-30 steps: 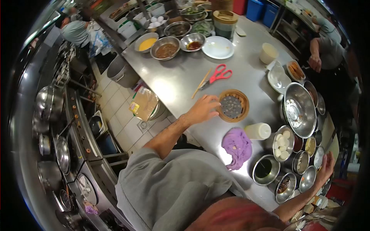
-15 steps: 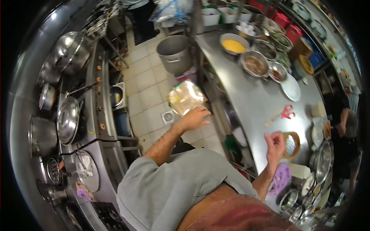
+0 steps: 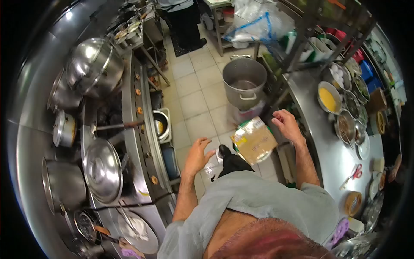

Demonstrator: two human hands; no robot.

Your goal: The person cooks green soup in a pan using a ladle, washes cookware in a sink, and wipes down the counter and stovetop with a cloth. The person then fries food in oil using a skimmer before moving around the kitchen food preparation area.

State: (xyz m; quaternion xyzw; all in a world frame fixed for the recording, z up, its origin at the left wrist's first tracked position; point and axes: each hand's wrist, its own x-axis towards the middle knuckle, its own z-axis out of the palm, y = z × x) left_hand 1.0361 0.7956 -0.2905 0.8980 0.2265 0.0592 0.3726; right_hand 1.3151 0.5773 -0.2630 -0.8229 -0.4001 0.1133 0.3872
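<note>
My left hand [image 3: 198,156] hangs over the tiled floor near the stove side, fingers apart and holding nothing. My right hand [image 3: 287,125] is raised beside the steel table's edge, fingers loosely bent with nothing visible in them. Low down between the two hands is a brown cardboard box [image 3: 257,144] with shiny clear plastic, a white label and a yellow mark on it. Neither hand touches it. Just beyond it stands a large empty aluminium stockpot [image 3: 245,82] with a loop handle.
To the left runs a stove with big steel pots [image 3: 64,185], a domed lid [image 3: 102,170] and a long-handled pan [image 3: 118,126]. The steel table [image 3: 308,97] on the right carries bowls, a yellow-filled bowl [image 3: 329,99] and red scissors [image 3: 357,172]. Another person [image 3: 183,26] stands far ahead.
My body and view have turned left and moved forward. The right hand has left the space over the table and come forward; the left hand has moved away from the box.
</note>
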